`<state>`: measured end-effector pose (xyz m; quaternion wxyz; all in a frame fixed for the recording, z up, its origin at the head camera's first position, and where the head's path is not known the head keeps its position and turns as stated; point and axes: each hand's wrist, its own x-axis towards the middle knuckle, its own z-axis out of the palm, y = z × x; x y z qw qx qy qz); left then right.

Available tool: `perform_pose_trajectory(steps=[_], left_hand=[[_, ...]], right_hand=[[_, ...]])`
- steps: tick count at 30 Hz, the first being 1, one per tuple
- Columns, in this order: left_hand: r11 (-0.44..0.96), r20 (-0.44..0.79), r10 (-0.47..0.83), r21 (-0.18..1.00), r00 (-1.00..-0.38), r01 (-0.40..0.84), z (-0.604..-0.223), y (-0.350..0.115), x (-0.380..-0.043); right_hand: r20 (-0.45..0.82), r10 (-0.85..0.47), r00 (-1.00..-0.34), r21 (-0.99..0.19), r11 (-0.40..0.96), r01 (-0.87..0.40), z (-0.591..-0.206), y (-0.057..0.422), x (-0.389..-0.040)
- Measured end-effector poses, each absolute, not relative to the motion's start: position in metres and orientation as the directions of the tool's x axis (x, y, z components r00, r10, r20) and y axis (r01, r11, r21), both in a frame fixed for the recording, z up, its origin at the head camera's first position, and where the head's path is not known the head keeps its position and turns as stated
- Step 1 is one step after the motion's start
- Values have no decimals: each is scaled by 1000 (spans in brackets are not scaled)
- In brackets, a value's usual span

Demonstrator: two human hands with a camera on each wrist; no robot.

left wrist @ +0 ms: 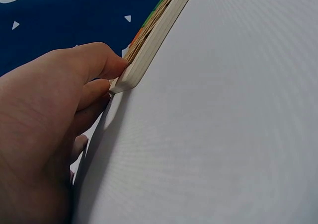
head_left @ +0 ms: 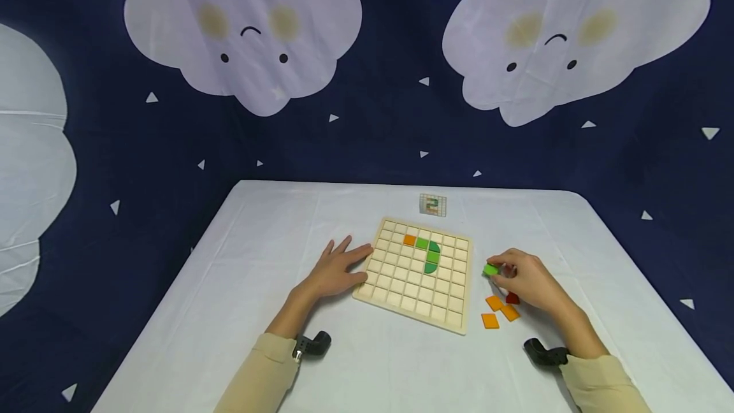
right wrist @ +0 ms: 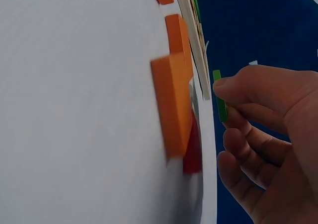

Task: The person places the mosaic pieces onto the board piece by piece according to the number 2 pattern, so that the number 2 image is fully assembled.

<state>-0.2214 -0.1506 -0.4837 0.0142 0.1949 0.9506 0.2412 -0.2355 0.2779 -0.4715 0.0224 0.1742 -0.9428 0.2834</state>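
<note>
A wooden grid board [head_left: 401, 285] lies at an angle on the table. In its far part sit an orange square tile [head_left: 410, 240], light green square tiles [head_left: 422, 243] and dark green rounded tiles [head_left: 431, 268]. My left hand [head_left: 335, 271], fingers spread, touches the board's left edge; the left wrist view shows the thumb against its corner. To the right of the board, my right hand [head_left: 527, 279] pinches a light green square tile [right wrist: 220, 97] between thumb and forefinger, above the table. Below that hand lie orange tiles [head_left: 490, 320] and a red tile [head_left: 512, 298], partly hidden by it.
A small pattern card [head_left: 432, 204] with a gridded picture lies behind the board. White cloth covers the table [head_left: 321, 209]. A dark blue curtain [head_left: 390, 69] with clouds hangs behind and to the sides.
</note>
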Motion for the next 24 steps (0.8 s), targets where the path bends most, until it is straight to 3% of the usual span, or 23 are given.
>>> perform_pose_trajectory(steps=[24], left_hand=[[816,62,379,448,-923,365,-483,-150,-221]], right_hand=[[142,-414,-899,-541,728,-420,-469,244,-245]])
